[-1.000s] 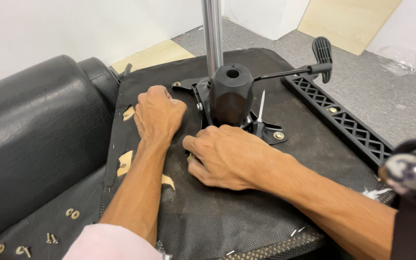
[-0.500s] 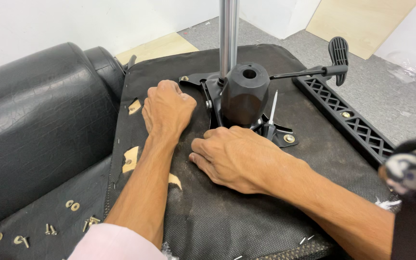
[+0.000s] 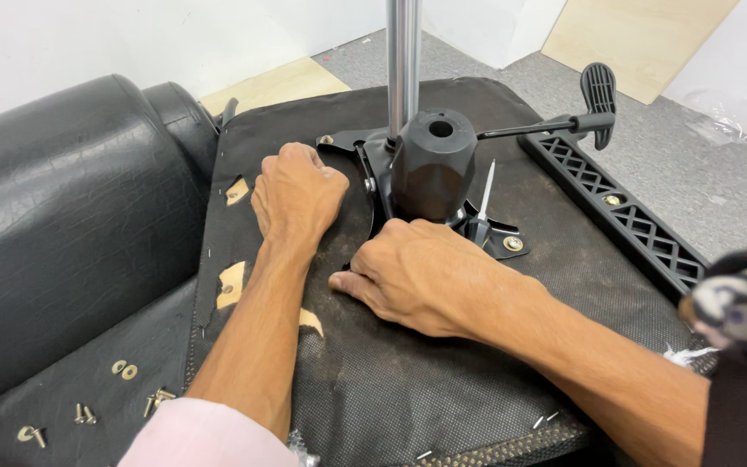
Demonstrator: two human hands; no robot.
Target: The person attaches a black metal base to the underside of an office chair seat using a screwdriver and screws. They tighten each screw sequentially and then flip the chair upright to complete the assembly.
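Here, far to my left, loose bolts and washers (image 3: 88, 413) lie scattered on the black leather backrest (image 3: 54, 225). My left hand (image 3: 297, 192) rests knuckles-up on the fabric underside of the seat (image 3: 408, 380), fingers curled together into a loose fist just beside the black metal mechanism plate (image 3: 372, 186). My right hand (image 3: 417, 275) lies flat, fingers together, pressed against that plate's near edge; I cannot tell whether they pinch anything. The black column housing (image 3: 432, 173) and chrome rod (image 3: 404, 60) stand upright above it. Further right, the lever paddle (image 3: 598, 95) and a latticed armrest bracket (image 3: 624, 216) sit near the seat's edge.
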